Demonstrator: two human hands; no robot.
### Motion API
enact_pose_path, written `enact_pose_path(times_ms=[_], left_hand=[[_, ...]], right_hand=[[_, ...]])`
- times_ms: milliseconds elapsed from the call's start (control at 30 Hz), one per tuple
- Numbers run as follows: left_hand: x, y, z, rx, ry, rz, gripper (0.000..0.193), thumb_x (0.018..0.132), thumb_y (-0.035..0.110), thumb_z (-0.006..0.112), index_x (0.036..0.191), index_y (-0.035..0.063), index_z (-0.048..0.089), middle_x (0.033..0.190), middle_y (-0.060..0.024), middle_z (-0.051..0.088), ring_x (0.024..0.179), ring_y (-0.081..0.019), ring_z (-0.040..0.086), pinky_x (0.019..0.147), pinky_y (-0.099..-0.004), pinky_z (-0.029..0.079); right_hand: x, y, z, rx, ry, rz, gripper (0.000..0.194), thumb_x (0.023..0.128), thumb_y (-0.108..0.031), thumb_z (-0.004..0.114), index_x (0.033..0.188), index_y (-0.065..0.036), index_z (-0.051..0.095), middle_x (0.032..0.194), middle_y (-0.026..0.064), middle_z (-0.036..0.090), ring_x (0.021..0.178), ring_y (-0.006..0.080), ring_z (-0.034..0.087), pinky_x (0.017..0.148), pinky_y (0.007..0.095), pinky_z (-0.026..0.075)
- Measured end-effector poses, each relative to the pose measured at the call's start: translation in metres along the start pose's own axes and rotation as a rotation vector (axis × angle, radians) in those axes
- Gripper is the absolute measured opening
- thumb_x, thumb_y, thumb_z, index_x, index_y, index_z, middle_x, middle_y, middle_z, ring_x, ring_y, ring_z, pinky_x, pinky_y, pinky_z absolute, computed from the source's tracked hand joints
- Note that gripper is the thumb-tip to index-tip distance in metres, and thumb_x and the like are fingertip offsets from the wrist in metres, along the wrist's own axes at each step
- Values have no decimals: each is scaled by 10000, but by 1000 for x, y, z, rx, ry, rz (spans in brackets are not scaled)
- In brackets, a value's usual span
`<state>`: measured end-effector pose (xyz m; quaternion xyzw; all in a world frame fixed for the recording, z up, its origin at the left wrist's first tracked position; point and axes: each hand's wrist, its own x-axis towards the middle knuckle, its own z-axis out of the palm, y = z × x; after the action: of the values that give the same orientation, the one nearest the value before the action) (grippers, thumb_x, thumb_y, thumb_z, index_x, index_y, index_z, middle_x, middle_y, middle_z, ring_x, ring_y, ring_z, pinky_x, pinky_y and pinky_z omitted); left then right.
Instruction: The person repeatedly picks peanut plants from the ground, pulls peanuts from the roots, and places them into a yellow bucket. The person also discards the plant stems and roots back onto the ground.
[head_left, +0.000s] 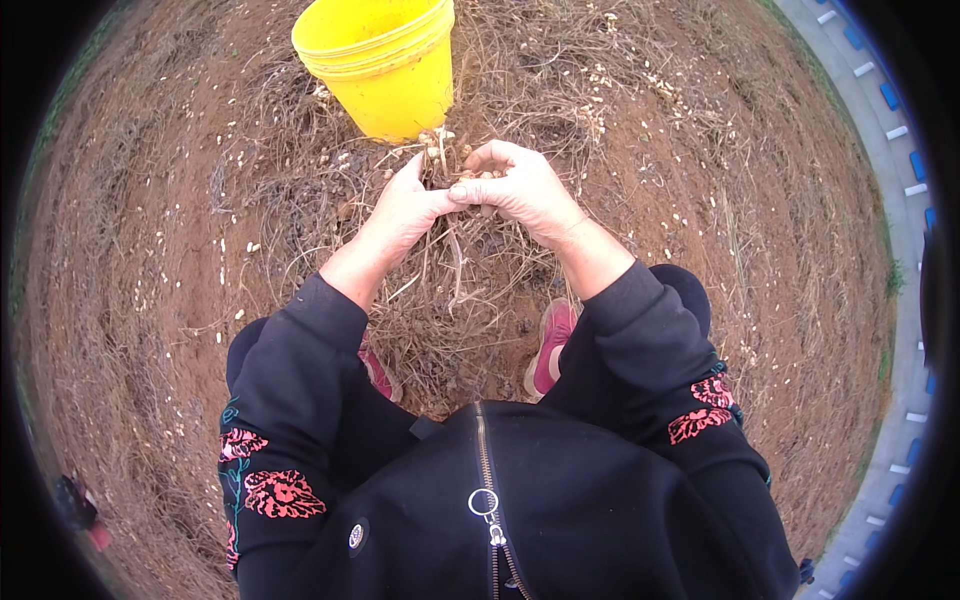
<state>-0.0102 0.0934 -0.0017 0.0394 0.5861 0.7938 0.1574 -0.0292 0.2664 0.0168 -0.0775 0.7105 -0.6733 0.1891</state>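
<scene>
Dried peanut plants with pods still on them (435, 150) are gripped in my left hand (409, 206), their stems trailing down below it. My right hand (529, 187) is curled around several loose peanut pods (484, 176), its thumb meeting the left thumb. Both hands are held together above the ground, just on my side of a yellow plastic bucket (401, 90). The bucket has a double rim and stands slightly tilted in the view. What lies at its bottom is hidden.
Dry peanut vines (525, 90) with pods lie heaped around the bucket and between my pink shoes (555, 337). Scattered pods dot the brown soil (187, 262). A paved road edge with blue and white blocks (915, 165) curves along the right. Something dark and pink (82, 510), unclear, is at lower left.
</scene>
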Motion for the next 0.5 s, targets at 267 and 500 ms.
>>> enact_pose_path(times_ms=[267,500], left_hand=[[0,3,-9,76,47,-91,522,730,-8,643,1229,24,493,1066,-45,623,954,-142,597,887,-288,453],[5,1,-10,76,97,34,387,712,-7,610,1098,6,586,930,-55,656,862,-151,612,820,-283,466]], right_hand=[[6,4,-7,50,-146,112,253,775,-88,727,995,-19,623,783,23,639,641,73,575,538,204,430],[1,2,7,156,6,-36,229,786,-57,705,993,-9,620,782,39,632,599,68,553,493,180,395]])
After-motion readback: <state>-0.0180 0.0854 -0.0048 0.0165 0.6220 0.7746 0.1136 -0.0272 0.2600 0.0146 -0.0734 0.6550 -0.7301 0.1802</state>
